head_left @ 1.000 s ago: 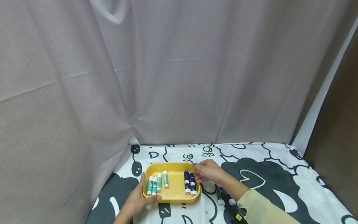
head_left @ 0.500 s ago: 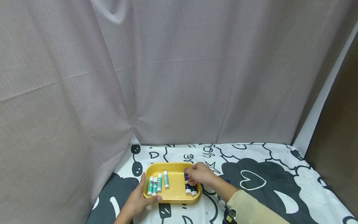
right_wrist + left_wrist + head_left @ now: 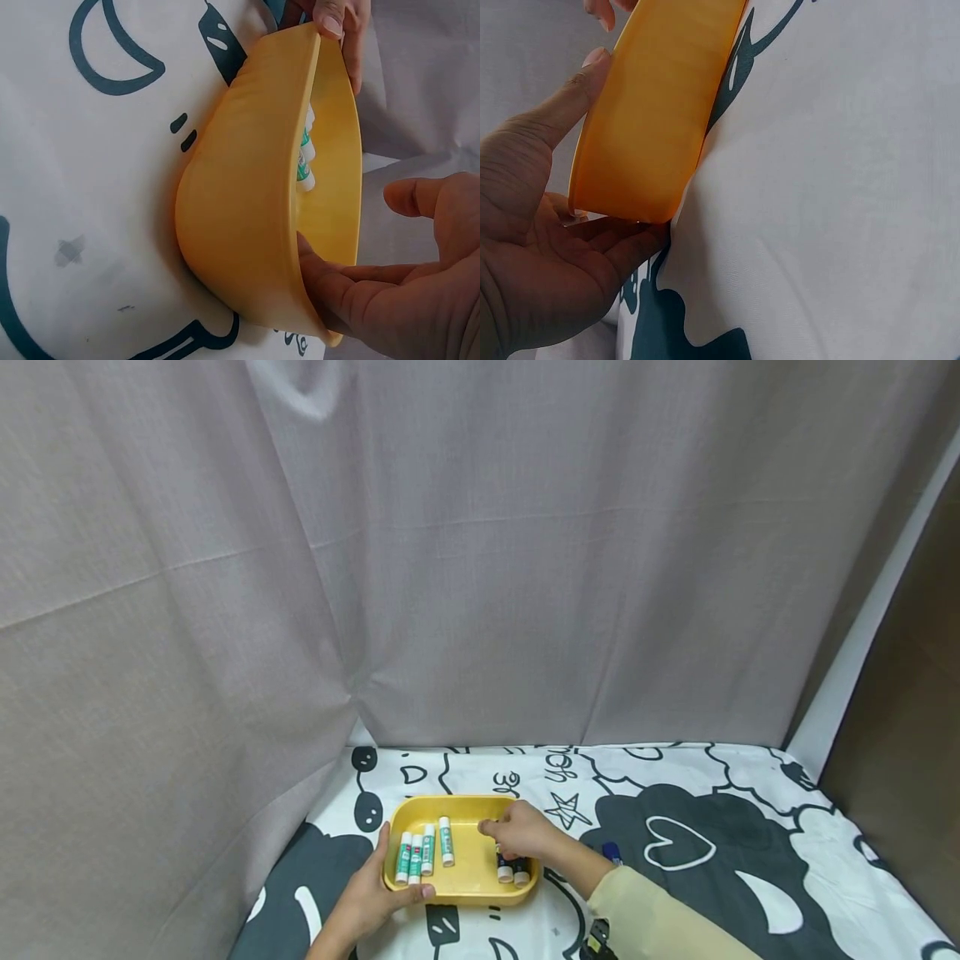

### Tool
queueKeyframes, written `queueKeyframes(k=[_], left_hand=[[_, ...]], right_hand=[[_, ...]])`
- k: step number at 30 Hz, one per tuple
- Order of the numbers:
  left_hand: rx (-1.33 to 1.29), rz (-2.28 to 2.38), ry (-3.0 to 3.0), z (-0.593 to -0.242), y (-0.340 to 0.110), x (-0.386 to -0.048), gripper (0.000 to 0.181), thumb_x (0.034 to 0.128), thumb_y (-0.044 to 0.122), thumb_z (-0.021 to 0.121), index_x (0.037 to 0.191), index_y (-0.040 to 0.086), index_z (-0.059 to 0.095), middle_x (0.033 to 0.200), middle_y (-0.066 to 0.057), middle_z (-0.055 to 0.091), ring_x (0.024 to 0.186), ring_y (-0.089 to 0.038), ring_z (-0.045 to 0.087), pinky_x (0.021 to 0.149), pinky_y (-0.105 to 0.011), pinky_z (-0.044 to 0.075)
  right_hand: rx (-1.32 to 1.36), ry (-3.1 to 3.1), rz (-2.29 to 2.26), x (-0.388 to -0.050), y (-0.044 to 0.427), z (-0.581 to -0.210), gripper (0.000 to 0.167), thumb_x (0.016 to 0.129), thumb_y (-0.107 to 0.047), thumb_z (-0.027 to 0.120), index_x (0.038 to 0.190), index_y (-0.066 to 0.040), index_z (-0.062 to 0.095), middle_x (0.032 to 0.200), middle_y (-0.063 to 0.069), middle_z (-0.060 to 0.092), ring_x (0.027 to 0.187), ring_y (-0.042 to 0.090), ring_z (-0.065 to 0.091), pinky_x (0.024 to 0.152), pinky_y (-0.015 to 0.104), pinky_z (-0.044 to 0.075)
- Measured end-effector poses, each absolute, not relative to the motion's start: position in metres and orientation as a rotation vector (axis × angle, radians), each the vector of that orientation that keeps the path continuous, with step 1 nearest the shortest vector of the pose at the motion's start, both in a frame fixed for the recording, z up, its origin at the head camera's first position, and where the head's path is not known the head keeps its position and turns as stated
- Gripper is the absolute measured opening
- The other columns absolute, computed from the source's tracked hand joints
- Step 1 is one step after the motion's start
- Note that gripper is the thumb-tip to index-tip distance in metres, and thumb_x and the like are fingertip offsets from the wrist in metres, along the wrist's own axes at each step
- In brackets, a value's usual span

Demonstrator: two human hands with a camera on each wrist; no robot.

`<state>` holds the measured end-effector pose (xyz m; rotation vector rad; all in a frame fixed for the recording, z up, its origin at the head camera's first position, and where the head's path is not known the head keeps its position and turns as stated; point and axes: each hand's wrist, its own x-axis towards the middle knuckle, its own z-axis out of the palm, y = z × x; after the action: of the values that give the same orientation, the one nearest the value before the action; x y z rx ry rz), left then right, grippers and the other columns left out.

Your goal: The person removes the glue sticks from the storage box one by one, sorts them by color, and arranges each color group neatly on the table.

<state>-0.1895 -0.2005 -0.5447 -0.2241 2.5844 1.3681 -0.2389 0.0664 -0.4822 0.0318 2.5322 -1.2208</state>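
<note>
A yellow tray (image 3: 471, 893) lies on the patterned cloth. My left hand (image 3: 367, 889) grips its left end, thumb along the near side; the left wrist view shows the fingers under the tray's end. Several green-and-white glue sticks (image 3: 416, 860) lie on the tray's left side. Two dark blue glue sticks with white ends (image 3: 505, 875) lie on the right, partly covered by my right hand (image 3: 528, 835). In the right wrist view the right hand's fingers (image 3: 352, 289) reach inside the tray, thumb held apart; their tips are partly hidden.
A blue-ended stick (image 3: 612, 852) lies on the cloth right of the tray, mostly hidden behind the right forearm. Grey curtain (image 3: 480, 568) hangs behind the cloth (image 3: 570, 785). A brown panel (image 3: 900, 693) stands at the far right.
My right hand has moved left from the tray's right rim to over the blue glue sticks, covering more of them. The left hand and tray stay put.
</note>
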Motion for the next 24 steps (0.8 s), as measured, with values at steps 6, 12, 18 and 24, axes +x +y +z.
queueKeyframes(k=[6,12,18,24], left_hand=[[-0.224,1.371,2.588,-0.545,-0.200,-0.189,0.151,0.0697,0.056,0.103,0.179,0.013,0.008,0.174,-0.030,0.040,0.155,-0.051,0.047,0.127,-0.074,0.036],[-0.238,1.368,2.587,-0.545,-0.200,-0.189,0.151,0.0697,0.056,0.103,0.179,0.014,0.009,0.174,-0.030,0.040,0.156,-0.052,0.046,0.127,-0.074,0.036],[-0.217,1.375,2.604,-0.545,-0.200,-0.189,0.149,0.0710,0.051,0.104,0.179,0.013,0.010,0.172,-0.030,0.042,0.154,-0.050,0.049,0.126,-0.073,0.038],[-0.231,1.366,2.593,-0.546,-0.200,-0.189,0.149,0.0708,0.053,0.103,0.180,0.014,0.009,0.173,-0.029,0.041,0.154,-0.050,0.048,0.126,-0.073,0.037]], right_hand=[[0.026,2.554,-1.185,-0.242,0.063,-0.483,0.036,0.105,-0.036,0.073,0.085,-0.008,0.067,0.069,0.001,0.059,0.064,0.018,0.062,0.064,0.030,0.055],[0.033,2.611,-1.094,-0.244,0.062,-0.484,0.034,0.103,-0.034,0.075,0.101,-0.001,0.072,0.077,0.004,0.061,0.064,0.019,0.063,0.062,0.031,0.056],[0.048,2.633,-1.008,-0.241,0.057,-0.480,0.057,0.101,-0.035,0.077,0.131,0.011,0.064,0.088,0.012,0.064,0.073,0.025,0.065,0.067,0.036,0.057],[0.066,2.638,-0.999,-0.240,0.051,-0.479,0.057,0.099,-0.036,0.081,0.131,0.009,0.066,0.102,0.012,0.065,0.089,0.026,0.064,0.083,0.041,0.055]])
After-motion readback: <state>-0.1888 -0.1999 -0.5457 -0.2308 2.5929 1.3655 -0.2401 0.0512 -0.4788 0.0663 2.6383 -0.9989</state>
